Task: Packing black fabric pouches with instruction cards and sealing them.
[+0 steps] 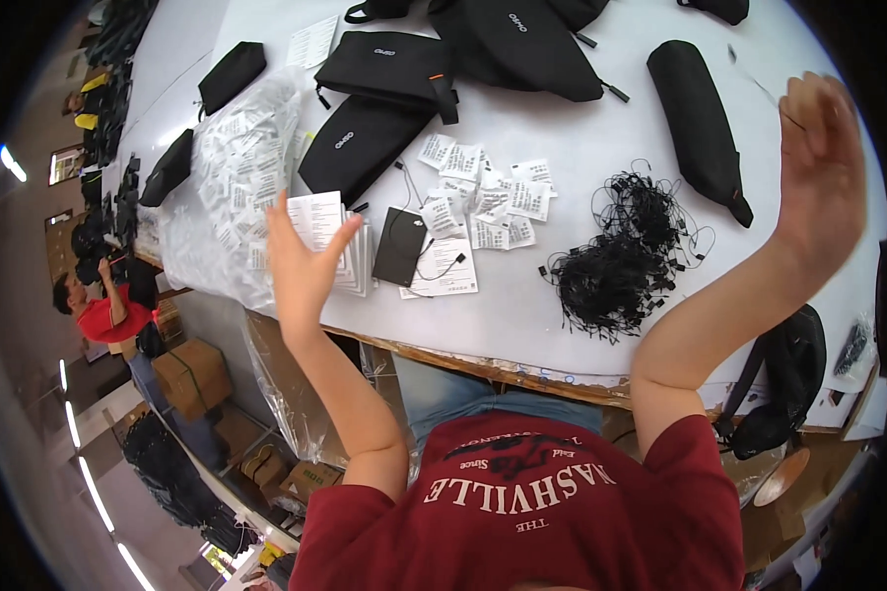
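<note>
My left hand is spread over a stack of white printed leaflets, thumb and fingers apart. To its right lie a black card with a thin cord on it and a white printed sheet. My right hand is raised at the far right, its fingers curled and slightly blurred. A thin dark cord runs from those fingers to a small piece at its end. Small white printed packets lie loose in the middle. Nearer my right arm is a tangled heap of black cords.
Black zip pouches lie across the back of the white table; a long one is at the right. A clear plastic bag of packets sits at the left. Beyond the table are cardboard boxes and a person in red.
</note>
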`<state>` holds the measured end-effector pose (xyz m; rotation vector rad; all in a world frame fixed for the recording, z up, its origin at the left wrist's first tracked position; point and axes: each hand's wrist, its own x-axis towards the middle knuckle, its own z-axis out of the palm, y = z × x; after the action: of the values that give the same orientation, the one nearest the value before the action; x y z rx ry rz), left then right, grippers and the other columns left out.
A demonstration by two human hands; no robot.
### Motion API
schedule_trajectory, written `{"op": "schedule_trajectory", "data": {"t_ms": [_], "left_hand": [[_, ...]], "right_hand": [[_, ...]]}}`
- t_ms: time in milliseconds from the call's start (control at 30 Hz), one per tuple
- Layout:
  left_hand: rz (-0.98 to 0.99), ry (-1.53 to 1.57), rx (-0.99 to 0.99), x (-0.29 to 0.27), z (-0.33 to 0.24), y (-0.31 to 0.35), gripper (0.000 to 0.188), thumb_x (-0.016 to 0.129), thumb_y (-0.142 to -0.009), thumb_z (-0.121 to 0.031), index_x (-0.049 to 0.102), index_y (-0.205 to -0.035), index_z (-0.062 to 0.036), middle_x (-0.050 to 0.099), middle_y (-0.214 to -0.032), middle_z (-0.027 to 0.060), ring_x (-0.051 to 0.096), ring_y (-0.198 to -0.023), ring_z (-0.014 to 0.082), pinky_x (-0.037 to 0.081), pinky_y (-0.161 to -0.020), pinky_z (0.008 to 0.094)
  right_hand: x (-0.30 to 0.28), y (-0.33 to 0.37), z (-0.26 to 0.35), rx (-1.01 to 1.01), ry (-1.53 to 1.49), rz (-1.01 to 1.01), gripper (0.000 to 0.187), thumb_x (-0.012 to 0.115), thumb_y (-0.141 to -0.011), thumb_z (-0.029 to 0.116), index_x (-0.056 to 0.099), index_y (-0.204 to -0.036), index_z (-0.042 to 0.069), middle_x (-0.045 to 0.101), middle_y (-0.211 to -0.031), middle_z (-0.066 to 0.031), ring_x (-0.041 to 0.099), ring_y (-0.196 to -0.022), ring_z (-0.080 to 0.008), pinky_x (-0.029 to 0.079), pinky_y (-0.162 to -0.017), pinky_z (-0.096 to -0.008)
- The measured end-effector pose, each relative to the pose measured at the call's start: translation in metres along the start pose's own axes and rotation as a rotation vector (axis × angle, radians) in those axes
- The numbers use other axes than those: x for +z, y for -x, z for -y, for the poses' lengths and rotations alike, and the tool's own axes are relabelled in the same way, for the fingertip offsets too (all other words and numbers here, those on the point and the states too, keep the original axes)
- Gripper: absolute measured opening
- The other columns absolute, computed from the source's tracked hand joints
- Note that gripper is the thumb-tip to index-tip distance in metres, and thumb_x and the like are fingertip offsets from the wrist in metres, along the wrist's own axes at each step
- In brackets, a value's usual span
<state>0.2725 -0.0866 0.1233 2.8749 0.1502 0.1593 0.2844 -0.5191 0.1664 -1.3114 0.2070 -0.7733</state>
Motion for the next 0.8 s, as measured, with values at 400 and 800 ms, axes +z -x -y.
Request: {"op": "schedule_trajectory", "data": {"t_ms": [400, 800], "left_hand": [[0.051, 0.251, -0.232, -0.027, 0.000, 0.011, 0.084, 0.080, -0.073, -0.032, 0.039, -0.138, 0.0011, 0.048, -0.133, 0.0194, 0.046, -0.122, 0.0309, 0.035, -0.103, 0.0419], [0.037, 1.590, 0.322, -0.019, -0.174, -0.040, 0.076, 0.068, -0.072, -0.002, 0.035, -0.140, 0.0039, 0.042, -0.128, 0.0170, 0.053, -0.108, 0.0220, 0.048, -0.087, 0.0264]], "right_hand": [[0.009, -0.003, -0.008, 0.144, -0.006, 0.105, 0.023, 0.050, -0.096, 0.015, 0.063, -0.103, -0.003, 0.048, -0.068, 0.0018, 0.034, -0.058, -0.0058, 0.028, -0.061, -0.0175], [0.078, 0.026, -0.005, 0.181, -0.112, 0.507, 0.013, 0.059, -0.093, 0.015, 0.059, -0.086, 0.004, 0.056, -0.068, 0.0037, 0.043, -0.059, -0.0010, 0.032, -0.053, -0.0167]]}}
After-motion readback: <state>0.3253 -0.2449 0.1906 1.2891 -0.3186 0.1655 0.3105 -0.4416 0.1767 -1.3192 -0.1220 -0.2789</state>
